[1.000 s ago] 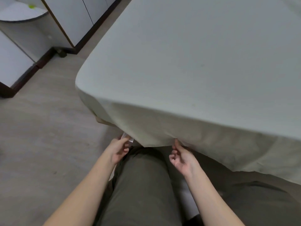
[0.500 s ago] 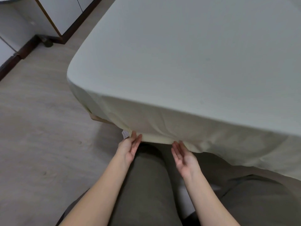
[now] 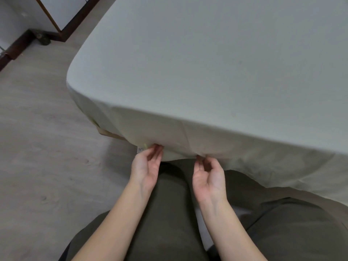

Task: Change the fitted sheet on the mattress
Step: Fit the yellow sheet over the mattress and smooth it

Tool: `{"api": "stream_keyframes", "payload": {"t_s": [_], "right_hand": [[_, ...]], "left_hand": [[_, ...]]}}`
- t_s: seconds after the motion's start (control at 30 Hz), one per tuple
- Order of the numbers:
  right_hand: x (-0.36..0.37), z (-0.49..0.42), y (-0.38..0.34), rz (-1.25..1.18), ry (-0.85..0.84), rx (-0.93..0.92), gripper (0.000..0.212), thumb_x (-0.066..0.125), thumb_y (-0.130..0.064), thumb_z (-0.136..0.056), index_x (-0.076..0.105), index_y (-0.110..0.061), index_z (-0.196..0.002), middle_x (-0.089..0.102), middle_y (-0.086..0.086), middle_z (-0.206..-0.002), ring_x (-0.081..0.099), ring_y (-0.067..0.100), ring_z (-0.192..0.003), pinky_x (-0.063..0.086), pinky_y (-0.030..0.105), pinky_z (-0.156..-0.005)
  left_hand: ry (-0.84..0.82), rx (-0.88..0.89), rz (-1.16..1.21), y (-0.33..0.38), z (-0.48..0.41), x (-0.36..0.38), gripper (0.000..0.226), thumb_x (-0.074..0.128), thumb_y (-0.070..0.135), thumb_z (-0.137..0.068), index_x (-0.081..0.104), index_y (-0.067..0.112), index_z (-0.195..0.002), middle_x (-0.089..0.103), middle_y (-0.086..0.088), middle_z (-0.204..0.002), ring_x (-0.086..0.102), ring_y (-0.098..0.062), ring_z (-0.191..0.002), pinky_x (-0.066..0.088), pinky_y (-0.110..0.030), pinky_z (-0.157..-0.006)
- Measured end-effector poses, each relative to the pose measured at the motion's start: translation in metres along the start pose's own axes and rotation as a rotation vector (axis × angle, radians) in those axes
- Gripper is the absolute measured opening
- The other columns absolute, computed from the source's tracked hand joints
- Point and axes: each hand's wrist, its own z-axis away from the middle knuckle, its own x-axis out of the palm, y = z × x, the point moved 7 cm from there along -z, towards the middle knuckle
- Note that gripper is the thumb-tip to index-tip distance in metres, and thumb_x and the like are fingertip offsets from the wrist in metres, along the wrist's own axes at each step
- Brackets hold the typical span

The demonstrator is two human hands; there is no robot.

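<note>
A pale cream fitted sheet covers the mattress, stretched smooth on top and hanging down its near side. Both palms face up at the sheet's lower hem, close to the rounded near-left corner. My left hand has its fingertips curled round the hem beside a small white label. A short way to the right, my right hand pinches the hem with curled fingers. The hem between the hands sags slightly. The mattress itself is hidden under the sheet.
A wooden bed frame corner pokes out under the sheet at the left. Grey wood-look floor spreads to the left. White cabinets with dark baseboards stand at the far left. My knees in dark trousers are below the hands.
Both hands went from flat, straight fingers under the hem to curled fingers gripping it. The view shifted closer to the bed's corner.
</note>
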Motion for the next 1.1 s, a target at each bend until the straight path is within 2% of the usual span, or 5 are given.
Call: {"api": "stream_keyframes", "payload": {"t_s": [0.2, 0.47, 0.73, 0.93, 1.1], "right_hand": [[0.01, 0.0, 0.0, 0.002, -0.001, -0.015, 0.023, 0.043, 0.009, -0.091, 0.06, -0.006, -0.096, 0.062, 0.008, -0.091, 0.059, 0.018, -0.091, 0.044, 0.03, -0.105], [0.0, -0.002, 0.001, 0.021, -0.005, -0.023, 0.026, 0.042, 0.008, -0.091, 0.06, -0.008, -0.102, 0.063, 0.007, -0.104, 0.057, 0.022, -0.115, 0.041, 0.035, -0.109], [0.005, -0.024, -0.004, -0.063, 0.02, 0.083, 0.029, 0.042, 0.014, -0.062, 0.054, -0.007, -0.078, 0.056, 0.007, -0.08, 0.056, 0.02, -0.079, 0.039, 0.033, -0.109], [0.01, -0.03, -0.006, -0.121, 0.054, 0.202, 0.038, 0.027, 0.016, -0.053, 0.053, -0.005, -0.073, 0.057, 0.012, -0.08, 0.051, 0.027, -0.108, 0.038, 0.041, -0.111], [0.009, -0.033, -0.006, -0.133, 0.09, 0.238, 0.046, 0.022, 0.014, -0.051, 0.054, -0.005, -0.078, 0.059, 0.01, -0.092, 0.051, 0.025, -0.128, 0.037, 0.039, -0.111]], "left_hand": [[0.054, -0.046, -0.023, 0.012, -0.007, 0.013, 0.048, 0.045, 0.027, -0.102, 0.039, -0.005, -0.137, 0.044, -0.021, -0.134, 0.044, -0.035, -0.129, 0.037, -0.048, -0.11], [0.095, -0.086, 0.018, 0.019, -0.014, 0.012, 0.057, 0.045, 0.032, -0.101, 0.035, -0.006, -0.142, 0.042, -0.02, -0.143, 0.043, -0.032, -0.133, 0.035, -0.043, -0.111], [0.093, -0.154, 0.029, 0.031, -0.019, 0.02, 0.06, 0.047, 0.036, -0.1, 0.036, -0.005, -0.142, 0.041, -0.022, -0.146, 0.041, -0.036, -0.134, 0.033, -0.047, -0.112], [-0.019, -0.2, 0.055, 0.045, -0.029, 0.031, 0.064, 0.039, 0.048, -0.095, 0.039, 0.004, -0.142, 0.045, -0.026, -0.141, 0.042, -0.043, -0.13, 0.036, -0.063, -0.101], [-0.081, -0.054, 0.124, 0.046, -0.04, 0.032, 0.054, 0.033, 0.046, -0.094, 0.053, 0.016, -0.133, 0.059, -0.018, -0.131, 0.053, -0.038, -0.121, 0.035, -0.06, -0.105]]}}
